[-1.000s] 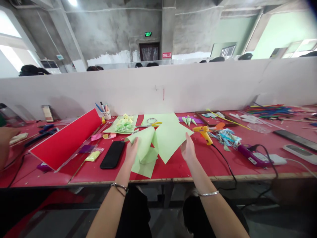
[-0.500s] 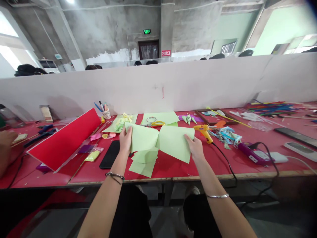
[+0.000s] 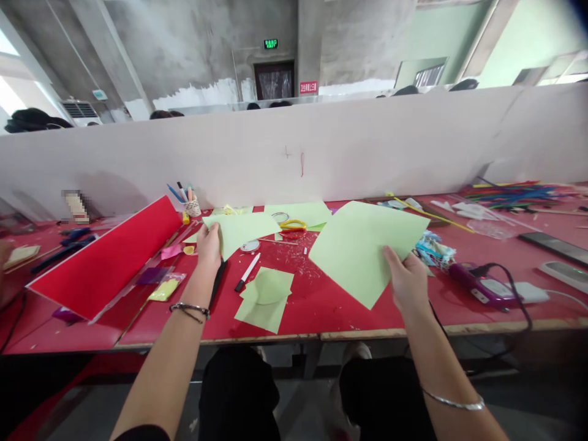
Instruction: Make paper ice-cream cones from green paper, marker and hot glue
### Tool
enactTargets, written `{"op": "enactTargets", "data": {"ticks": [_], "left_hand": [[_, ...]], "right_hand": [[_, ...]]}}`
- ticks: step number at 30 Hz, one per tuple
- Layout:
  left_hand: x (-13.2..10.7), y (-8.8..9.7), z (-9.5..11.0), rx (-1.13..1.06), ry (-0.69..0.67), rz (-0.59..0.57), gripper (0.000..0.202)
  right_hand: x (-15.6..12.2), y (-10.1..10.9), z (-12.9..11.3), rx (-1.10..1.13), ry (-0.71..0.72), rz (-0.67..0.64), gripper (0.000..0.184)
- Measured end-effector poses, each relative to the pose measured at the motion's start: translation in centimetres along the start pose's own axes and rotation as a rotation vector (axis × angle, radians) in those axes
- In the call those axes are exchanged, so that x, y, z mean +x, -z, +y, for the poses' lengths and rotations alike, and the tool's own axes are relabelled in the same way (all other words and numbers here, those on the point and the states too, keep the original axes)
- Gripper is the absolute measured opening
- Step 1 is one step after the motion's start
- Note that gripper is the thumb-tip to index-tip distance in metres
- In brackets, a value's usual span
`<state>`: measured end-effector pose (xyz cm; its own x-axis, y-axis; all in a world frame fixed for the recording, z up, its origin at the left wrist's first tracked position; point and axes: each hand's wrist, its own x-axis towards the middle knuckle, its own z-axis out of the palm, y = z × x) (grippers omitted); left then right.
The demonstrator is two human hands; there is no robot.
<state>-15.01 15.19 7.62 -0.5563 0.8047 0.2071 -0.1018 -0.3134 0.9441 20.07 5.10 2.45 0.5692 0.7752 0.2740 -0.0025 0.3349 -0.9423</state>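
My left hand is closed on the edge of a pale green paper piece, held over the back left of the work area. Farther right, my right hand pinches a larger pale green paper sheet by its lower right side. The two papers are apart. Between my hands, smaller green paper pieces lie on the red table, near a white marker with a black end. Yellow-handled scissors rest behind them, beside another green sheet.
A red board leans at the left, near a pen cup. Purple device with cables sits at the right; blue tassels lie near it. Colourful sticks are piled at the back right. A white partition stands behind.
My hands have moved apart, left hand leftward and right hand rightward, each taking its own paper. The marker and scissors between them now show more. The glue gun is now hidden behind the right sheet.
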Motion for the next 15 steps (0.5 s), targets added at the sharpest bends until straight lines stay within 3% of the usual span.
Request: {"op": "enactTargets", "data": {"ticks": [3,7,11,15], "left_hand": [[0.8,-2.8,0.2,0.01,0.053,-0.062,0.01],[0.8,-8.5,1.1,-0.049,0.027,-0.123,0.014],[0.7,-13.3,0.6,-0.103,0.062,-0.172,0.006],[1.0,-15.8,-2.7,-0.069,0.249,-0.135,0.022]], "right_hand": [[-1.5,-0.4,0.9,0.003,-0.184,-0.136,0.035],[-3.1,-1.4,2.8,-0.017,-0.318,-0.262,0.037],[-3.8,-1.4,4.4,-0.117,-0.331,-0.294,0.039],[-4.6,-0.7,4.8,-0.302,-0.218,-0.318,0.037]]}}
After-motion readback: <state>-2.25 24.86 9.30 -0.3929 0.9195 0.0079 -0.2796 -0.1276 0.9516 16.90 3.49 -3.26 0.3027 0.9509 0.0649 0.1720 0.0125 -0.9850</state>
